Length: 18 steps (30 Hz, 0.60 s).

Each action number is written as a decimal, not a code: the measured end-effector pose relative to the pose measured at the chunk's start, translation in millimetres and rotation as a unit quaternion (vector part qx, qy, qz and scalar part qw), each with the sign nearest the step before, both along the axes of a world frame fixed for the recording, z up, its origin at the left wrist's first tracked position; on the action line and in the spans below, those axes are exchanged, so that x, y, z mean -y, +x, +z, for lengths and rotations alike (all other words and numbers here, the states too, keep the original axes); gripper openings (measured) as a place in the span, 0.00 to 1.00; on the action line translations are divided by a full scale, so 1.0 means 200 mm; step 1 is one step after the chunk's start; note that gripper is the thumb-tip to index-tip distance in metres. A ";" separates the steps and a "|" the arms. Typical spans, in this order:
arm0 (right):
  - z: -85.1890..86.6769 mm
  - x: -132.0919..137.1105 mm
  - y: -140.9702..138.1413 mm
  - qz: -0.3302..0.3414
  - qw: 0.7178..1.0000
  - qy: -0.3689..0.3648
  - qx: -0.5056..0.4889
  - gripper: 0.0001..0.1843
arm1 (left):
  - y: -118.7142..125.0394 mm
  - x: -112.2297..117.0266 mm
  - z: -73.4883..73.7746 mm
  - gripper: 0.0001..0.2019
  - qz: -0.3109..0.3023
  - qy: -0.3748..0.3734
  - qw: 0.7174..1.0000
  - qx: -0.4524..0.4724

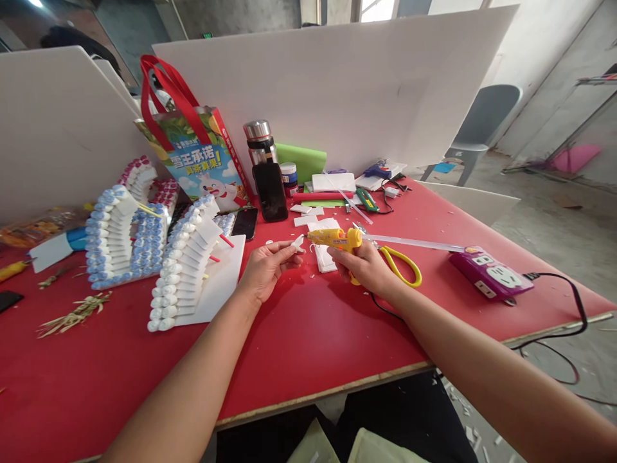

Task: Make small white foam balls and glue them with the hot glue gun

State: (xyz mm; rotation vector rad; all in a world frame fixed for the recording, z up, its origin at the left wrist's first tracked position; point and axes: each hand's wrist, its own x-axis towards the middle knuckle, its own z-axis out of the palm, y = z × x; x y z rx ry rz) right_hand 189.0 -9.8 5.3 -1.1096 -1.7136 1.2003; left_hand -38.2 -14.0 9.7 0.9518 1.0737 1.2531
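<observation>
My right hand [367,267] grips a yellow hot glue gun [336,238] with a long clear glue stick [414,243] sticking out behind it. The nozzle points left at a small white folded paper piece [297,244], which my left hand [267,268] pinches between thumb and fingers. Both hands hover just above the red table [308,334]. Yellow-handled scissors [402,267] lie under my right hand. A small stack of white paper pieces [324,257] lies between the hands.
Curved models of white paper rolls [186,270] and blue-capped rolls [116,241] stand at left. A purple power strip [489,273] with a black cable lies at right. A red tote bag [200,154], flask [259,140], phones [270,191] and white partition boards [366,83] stand behind.
</observation>
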 end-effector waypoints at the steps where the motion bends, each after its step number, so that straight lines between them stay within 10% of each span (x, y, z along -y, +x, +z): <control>1: 0.01 0.00 0.00 0.000 1.000 -0.001 -0.013 0.28 | 0.00 0.00 0.00 0.14 0.001 -0.005 1.000 0.010; 18: 0.02 -0.01 0.01 0.045 0.996 -0.007 -0.082 0.25 | -0.03 -0.01 0.00 0.07 -0.022 -0.044 0.995 0.089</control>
